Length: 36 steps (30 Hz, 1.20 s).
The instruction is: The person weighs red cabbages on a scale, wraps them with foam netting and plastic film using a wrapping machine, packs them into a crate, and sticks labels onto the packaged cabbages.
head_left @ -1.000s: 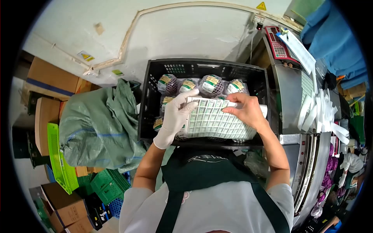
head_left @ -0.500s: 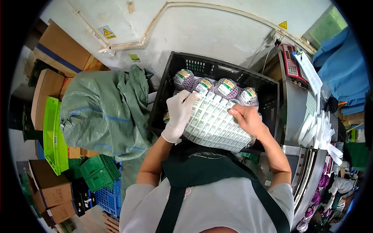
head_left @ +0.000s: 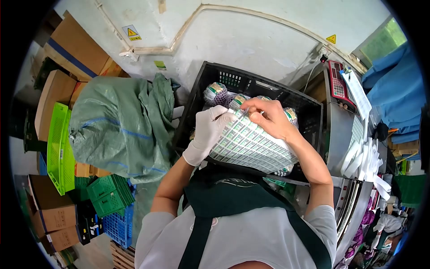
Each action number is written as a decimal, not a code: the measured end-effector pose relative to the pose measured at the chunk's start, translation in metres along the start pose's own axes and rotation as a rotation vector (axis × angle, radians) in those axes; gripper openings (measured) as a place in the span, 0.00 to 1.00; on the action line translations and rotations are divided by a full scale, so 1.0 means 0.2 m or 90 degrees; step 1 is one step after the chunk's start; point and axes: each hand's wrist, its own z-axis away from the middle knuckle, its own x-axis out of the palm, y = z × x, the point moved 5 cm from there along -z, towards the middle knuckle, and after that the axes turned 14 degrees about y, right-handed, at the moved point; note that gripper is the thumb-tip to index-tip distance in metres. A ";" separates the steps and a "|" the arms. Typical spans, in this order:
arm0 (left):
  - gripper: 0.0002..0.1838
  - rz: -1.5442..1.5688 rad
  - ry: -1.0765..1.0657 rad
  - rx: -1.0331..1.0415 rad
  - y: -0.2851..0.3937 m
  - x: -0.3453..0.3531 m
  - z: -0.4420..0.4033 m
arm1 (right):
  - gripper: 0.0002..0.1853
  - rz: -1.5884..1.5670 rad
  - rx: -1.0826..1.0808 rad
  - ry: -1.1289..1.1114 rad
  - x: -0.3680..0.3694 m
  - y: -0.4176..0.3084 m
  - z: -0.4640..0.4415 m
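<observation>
A sheet of small green and white labels (head_left: 253, 145) lies slanted over a black crate (head_left: 255, 85). My left hand (head_left: 207, 132), in a white glove, pinches the sheet's upper left corner. My bare right hand (head_left: 271, 117) reaches over the sheet's upper edge, its fingertips close to the left hand's; whether a label is between them is too small to tell. Several net-wrapped round items with labels (head_left: 216, 93) sit in the crate behind the sheet, partly hidden by my hands and the sheet.
A green woven sack (head_left: 121, 130) stands left of the crate, near a lime crate (head_left: 59, 148) and cardboard boxes (head_left: 58, 215). On the right are a metal machine (head_left: 339, 134), a red scale (head_left: 337, 80) and a clipboard (head_left: 357, 94). A person (head_left: 389, 224) is far right.
My right hand has moved left along the sheet's upper edge toward my left hand, which still holds the corner. The view has turned, so the crate appears farther right and tilted.
</observation>
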 end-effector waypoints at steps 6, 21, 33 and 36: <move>0.09 -0.007 -0.015 -0.066 -0.03 0.01 -0.01 | 0.15 0.087 -0.011 0.042 0.00 -0.03 0.00; 0.04 0.011 -0.103 -0.149 -0.01 0.07 -0.04 | 0.08 0.115 -0.180 0.148 -0.03 0.01 0.03; 0.15 -0.007 0.339 -0.222 -0.01 -0.57 -0.09 | 0.15 -0.023 0.680 0.630 -0.70 1.34 0.95; 0.20 0.037 0.373 -0.267 -0.19 -0.86 -0.06 | 0.14 0.049 0.623 0.624 -0.58 1.53 1.04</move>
